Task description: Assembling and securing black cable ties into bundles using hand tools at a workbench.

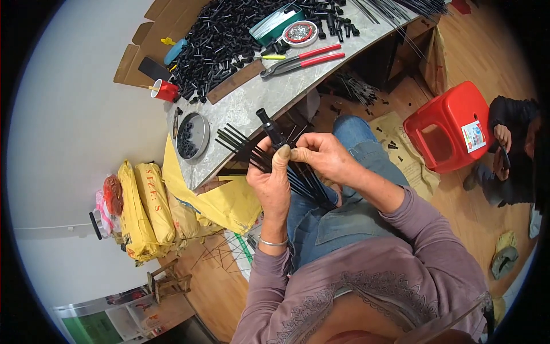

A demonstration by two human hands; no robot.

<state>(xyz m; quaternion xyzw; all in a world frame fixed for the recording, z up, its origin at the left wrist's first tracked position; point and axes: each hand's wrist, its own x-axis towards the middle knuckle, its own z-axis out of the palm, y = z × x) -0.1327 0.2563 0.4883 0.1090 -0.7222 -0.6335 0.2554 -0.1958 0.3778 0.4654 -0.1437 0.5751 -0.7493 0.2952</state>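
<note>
Here, around the middle of the frame, the left hand (269,183) held a stepped black plastic tube (270,127), thumb and fingers pinching its lower end while its upper end leaned toward the upper left. Thin, straight black rods (236,139) fanned out leftward from that same hand, and more ran down in front of the faded blue denim trousers (366,157). The right hand (322,156) met the left there, thumb and forefinger pressed together in a pinch at the tube's lower end; whether a rod lay between them could not be told.

Just beyond, the front edge of the grey marbled table (240,114) slanted from left of centre to the upper right. Its surface showed between a round, shallow metal dish (200,129) near the left corner and a flat, rust-brown strip (235,82) above centre, leaving some room there. Steel pliers with smooth red handles (312,53) lay farther up, well apart from the hands.

At the upper left, short, glossy black tubular pieces (220,51) were heaped beside creased brown cardboard (129,60). A shiny, rounded red plastic stool (450,103) stood at the right on wood-grain floor (452,212); crinkled yellow sacks (152,195) leaned at the left.
</note>
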